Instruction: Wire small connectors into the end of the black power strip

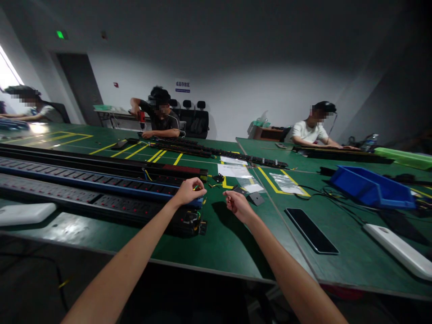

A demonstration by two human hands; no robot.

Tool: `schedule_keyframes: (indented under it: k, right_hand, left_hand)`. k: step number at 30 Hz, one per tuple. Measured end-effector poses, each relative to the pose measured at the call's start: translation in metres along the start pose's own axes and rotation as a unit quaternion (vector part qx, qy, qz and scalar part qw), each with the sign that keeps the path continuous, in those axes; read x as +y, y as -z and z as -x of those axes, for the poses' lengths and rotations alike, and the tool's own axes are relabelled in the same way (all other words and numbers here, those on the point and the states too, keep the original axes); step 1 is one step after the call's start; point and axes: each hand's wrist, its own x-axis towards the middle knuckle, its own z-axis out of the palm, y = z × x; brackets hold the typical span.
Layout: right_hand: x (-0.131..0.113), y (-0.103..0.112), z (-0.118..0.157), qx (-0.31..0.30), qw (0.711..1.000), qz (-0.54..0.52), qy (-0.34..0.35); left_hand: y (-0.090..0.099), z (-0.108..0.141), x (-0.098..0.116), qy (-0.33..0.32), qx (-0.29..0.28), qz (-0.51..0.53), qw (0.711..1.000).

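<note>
My left hand (189, 191) is closed at the right end of a long blue-edged power strip (111, 185), its fingertips pinched round a thin yellow-green wire (195, 189). A short way to the right, my right hand (238, 205) is closed too, thumb and fingers pressed together; whatever they pinch is too small to make out. Beside that hand lies a flat grey square plate (255, 198). In front of the blue strip is a black power strip (135, 208) with red marks and loose wires (195, 219) at its end.
A phone (311, 230), a white handset-like device (398, 249) and a blue bin (371, 186) are on the right of the green table (222, 254). Papers (236, 170) and a plastic bag (286, 183) lie farther back. Three people sit across; one holds a red power drill (142, 120).
</note>
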Motion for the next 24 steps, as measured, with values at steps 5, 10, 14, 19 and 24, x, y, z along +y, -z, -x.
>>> schedule_keyframes:
  k: [5, 10, 14, 19, 24]
  right_hand:
    - [0.0029, 0.0023, -0.0026, -0.007, 1.0, 0.013, 0.009]
    - [0.003, 0.0023, -0.0024, -0.007, 1.0, 0.017, 0.015]
    - [0.0022, 0.0018, -0.0015, -0.007, 1.0, 0.022, 0.015]
    - [0.0026, 0.0024, -0.0015, -0.008, 0.999, 0.033, 0.016]
    - [0.0028, 0.0025, -0.0012, -0.004, 0.999, 0.047, 0.016]
  left_hand:
    - [-0.0035, 0.0012, -0.0027, -0.004, 0.014, -0.013, 1.0]
    - [-0.0039, 0.002, -0.0031, -0.004, -0.002, 0.009, 1.0]
    - [-0.0031, 0.0034, -0.0011, -0.001, -0.008, -0.006, 1.0]
    - [-0.0016, 0.0031, 0.0043, -0.005, 0.007, -0.028, 1.0]
    - [-0.0005, 0.0016, 0.0065, -0.01, 0.004, -0.019, 1.0]
